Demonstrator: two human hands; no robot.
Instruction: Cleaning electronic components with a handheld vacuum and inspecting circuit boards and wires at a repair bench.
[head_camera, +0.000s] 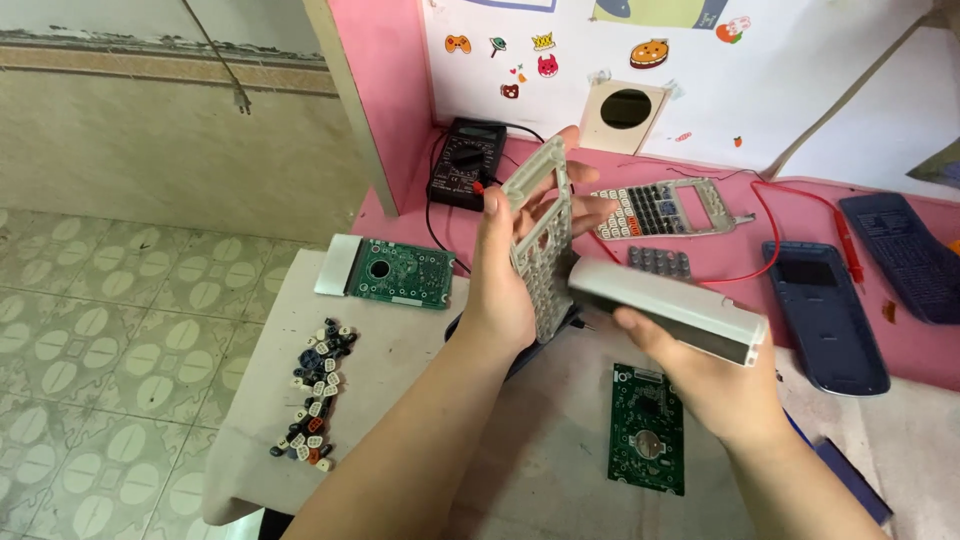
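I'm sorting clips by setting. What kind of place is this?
Probably a small home electronics repair bench: a multimeter with red leads, bare green circuit boards, a pile of loose keys, and calculator shells in the left hand and right hand.

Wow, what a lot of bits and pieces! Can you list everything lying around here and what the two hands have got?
Circuit board with screen: one, green, table's far left.
Circuit board with round battery: one, green, near the right wrist.
Loose key caps: a heap, black, white, blue and orange, left edge of table.
Multimeter: one, black, on the pink desk by the wall.
Keypad frame with keys: one, grey, pink desk.
Rubber key mat: one, grey, below that frame.
Blue shells: two, dark blue, right side.
Red lead: one, across the pink desk.
Left hand: holds a white key frame upright.
Right hand: holds a white casing.
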